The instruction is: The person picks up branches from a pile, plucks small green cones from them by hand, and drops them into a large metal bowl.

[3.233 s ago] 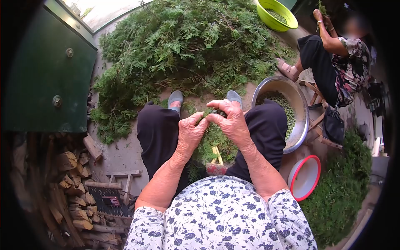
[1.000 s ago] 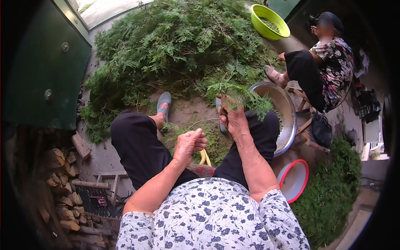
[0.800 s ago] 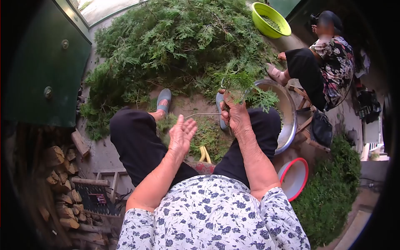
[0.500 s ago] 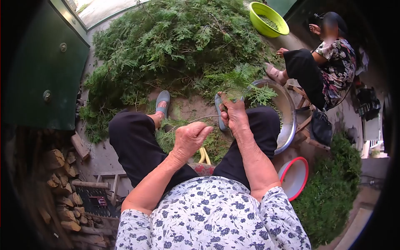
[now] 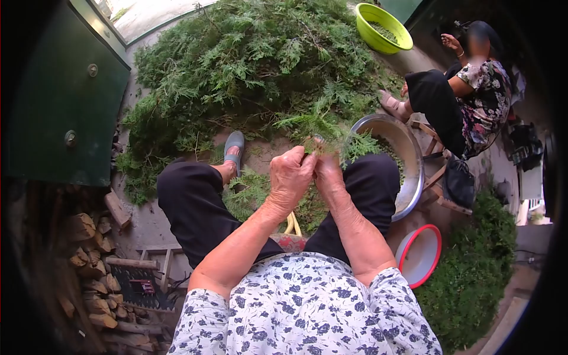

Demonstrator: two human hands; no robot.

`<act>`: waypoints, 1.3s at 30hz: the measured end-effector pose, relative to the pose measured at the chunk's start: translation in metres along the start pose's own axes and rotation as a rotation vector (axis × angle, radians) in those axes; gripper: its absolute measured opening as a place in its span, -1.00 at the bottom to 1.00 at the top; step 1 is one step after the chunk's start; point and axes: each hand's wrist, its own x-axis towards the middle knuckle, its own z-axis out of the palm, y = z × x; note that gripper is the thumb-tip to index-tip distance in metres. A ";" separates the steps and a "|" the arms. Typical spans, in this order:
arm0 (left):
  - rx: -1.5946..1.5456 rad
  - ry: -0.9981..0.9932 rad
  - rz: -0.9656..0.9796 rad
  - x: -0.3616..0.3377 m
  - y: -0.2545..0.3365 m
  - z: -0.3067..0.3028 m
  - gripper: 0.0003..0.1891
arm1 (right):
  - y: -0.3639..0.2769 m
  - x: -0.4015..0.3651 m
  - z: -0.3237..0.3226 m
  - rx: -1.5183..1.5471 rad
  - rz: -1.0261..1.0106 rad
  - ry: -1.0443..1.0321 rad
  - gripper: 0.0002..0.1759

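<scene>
Together, both hands grip a leafy green sprig [image 5: 316, 125].

The left hand [image 5: 327, 171] and right hand [image 5: 291, 173] have curled fingers, meeting between the knees, near the metal basin [image 5: 423, 171]; the big branch pile [image 5: 236, 65] lies beyond.

**Soft daylight, dark rim**

Diffuse daylight lit the greenery pile [image 5: 254, 65], with pale glare on the ground [image 5: 151, 18] at top left. The firewood [image 5: 94, 266] sat in shadow. Edges bowed into black; the sprig [image 5: 313, 124] and left hand's [image 5: 327, 171] fingertips blurred.
</scene>
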 end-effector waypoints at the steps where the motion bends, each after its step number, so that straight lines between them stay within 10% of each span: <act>1: 0.265 0.049 0.262 0.000 -0.004 -0.007 -0.73 | -0.012 0.003 0.002 -0.173 0.029 0.036 -0.79; 5: 0.847 0.109 0.567 0.019 -0.027 -0.039 -0.81 | -0.016 0.005 -0.009 -0.602 -0.049 -0.057 -0.83; 10: 0.878 0.297 0.377 0.052 -0.023 -0.091 -0.83 | -0.020 -0.002 -0.025 -0.481 0.120 0.082 -0.82; 14: -0.673 0.117 -0.356 0.046 -0.010 -0.111 -0.87 | -0.034 0.007 -0.026 -0.275 0.067 0.146 -0.90; 21: -1.297 0.225 -0.424 0.018 -0.047 -0.126 -0.92 | -0.071 0.018 -0.032 -0.086 0.015 0.064 -0.68; 29: -0.559 0.530 -0.252 -0.032 -0.048 -0.120 -0.81 | -0.090 0.031 -0.039 0.014 -0.116 0.020 -0.64; 39: -0.739 0.325 -0.485 -0.094 -0.040 -0.084 -0.82 | -0.097 0.041 -0.027 0.032 -0.201 0.031 -0.67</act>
